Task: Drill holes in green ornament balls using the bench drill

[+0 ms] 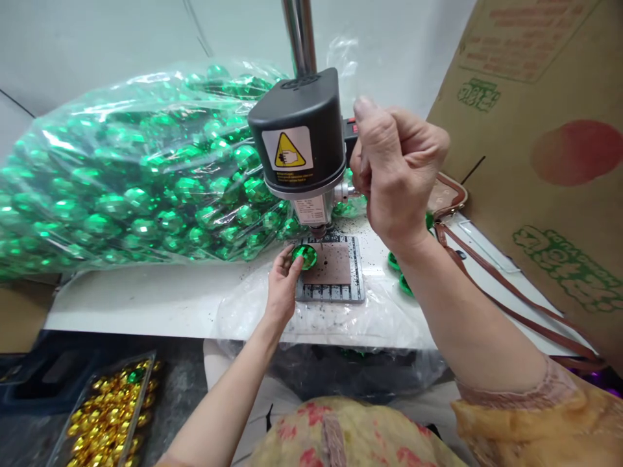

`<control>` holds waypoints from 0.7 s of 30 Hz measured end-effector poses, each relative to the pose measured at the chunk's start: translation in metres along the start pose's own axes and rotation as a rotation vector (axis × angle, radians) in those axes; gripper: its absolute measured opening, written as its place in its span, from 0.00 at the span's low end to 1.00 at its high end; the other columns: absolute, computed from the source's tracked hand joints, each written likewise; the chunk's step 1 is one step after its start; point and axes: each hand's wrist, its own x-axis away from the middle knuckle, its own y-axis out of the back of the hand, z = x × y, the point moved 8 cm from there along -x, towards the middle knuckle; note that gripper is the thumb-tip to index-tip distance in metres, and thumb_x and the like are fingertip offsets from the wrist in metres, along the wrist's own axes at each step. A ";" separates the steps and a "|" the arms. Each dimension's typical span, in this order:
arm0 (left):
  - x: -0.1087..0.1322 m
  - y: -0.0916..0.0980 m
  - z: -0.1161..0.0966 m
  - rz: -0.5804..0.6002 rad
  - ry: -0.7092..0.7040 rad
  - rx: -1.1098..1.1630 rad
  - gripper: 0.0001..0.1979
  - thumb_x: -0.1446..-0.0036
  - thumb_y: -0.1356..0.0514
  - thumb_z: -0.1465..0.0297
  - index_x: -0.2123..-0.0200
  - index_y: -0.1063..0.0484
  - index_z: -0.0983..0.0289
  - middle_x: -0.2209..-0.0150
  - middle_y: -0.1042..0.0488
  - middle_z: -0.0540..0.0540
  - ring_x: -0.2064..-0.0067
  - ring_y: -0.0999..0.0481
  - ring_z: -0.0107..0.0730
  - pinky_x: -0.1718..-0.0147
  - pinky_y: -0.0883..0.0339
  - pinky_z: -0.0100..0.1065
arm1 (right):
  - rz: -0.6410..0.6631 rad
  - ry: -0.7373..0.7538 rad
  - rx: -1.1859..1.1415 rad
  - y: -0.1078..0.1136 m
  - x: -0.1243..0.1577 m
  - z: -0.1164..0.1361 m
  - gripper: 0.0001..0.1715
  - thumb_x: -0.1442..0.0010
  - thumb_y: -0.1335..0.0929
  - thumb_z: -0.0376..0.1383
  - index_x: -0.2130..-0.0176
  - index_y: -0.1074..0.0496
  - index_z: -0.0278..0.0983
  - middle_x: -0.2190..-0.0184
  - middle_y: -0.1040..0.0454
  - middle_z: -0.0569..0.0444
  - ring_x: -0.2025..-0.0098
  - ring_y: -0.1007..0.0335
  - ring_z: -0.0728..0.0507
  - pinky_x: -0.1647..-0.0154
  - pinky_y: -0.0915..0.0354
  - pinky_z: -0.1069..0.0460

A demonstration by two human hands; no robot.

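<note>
My left hand [285, 275] pinches a shiny green faceted ball [305, 257] between thumb and fingers. It holds the ball over the left part of a brown board [331, 264], which lies on the slotted metal base [357, 285] of a small bench drill press [296, 133]. The drill's chuck [318, 231] is just above and behind the ball. To the right of the drill head, my right hand [399, 168] is closed in a fist at the lever. The lever's hub [343, 191] shows, but the grip itself is hidden inside the fist.
A big clear bag of green balls [141, 175] fills the table's left side. Dark shavings lie around the base. At right are green pieces [405, 284], a brown-strapped bag [452, 194] and a cardboard box [545, 149]. Gold balls [104, 415] sit in a container at lower left.
</note>
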 end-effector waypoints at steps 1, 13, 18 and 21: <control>-0.004 -0.001 0.001 0.007 -0.030 -0.036 0.27 0.50 0.31 0.60 0.47 0.29 0.61 0.50 0.24 0.57 0.49 0.25 0.34 0.49 0.32 0.33 | 0.004 -0.004 -0.001 0.000 0.000 -0.001 0.29 0.35 0.37 0.45 0.82 0.49 0.38 0.84 0.50 0.62 0.83 0.50 0.56 0.81 0.49 0.56; -0.023 -0.021 0.019 0.192 -0.181 -0.303 0.30 0.50 0.31 0.61 0.45 0.32 0.61 0.46 0.27 0.60 0.43 0.29 0.41 0.42 0.36 0.42 | -0.021 0.020 -0.053 0.000 -0.002 0.003 0.28 0.35 0.36 0.29 0.83 0.49 0.37 0.86 0.52 0.65 0.85 0.57 0.57 0.82 0.55 0.55; -0.019 -0.029 0.008 0.213 -0.314 -0.482 0.29 0.51 0.31 0.63 0.46 0.31 0.61 0.47 0.28 0.59 0.45 0.28 0.42 0.44 0.35 0.43 | -0.025 0.068 -0.181 0.000 -0.003 0.007 0.27 0.37 0.35 0.26 0.84 0.46 0.38 0.88 0.50 0.66 0.87 0.55 0.57 0.83 0.57 0.54; -0.018 -0.032 0.010 0.245 -0.299 -0.495 0.26 0.50 0.31 0.63 0.48 0.31 0.62 0.49 0.27 0.59 0.49 0.26 0.40 0.48 0.32 0.42 | -0.023 0.094 -0.264 0.001 -0.004 0.008 0.26 0.39 0.34 0.26 0.84 0.44 0.38 0.89 0.48 0.65 0.88 0.55 0.56 0.84 0.58 0.52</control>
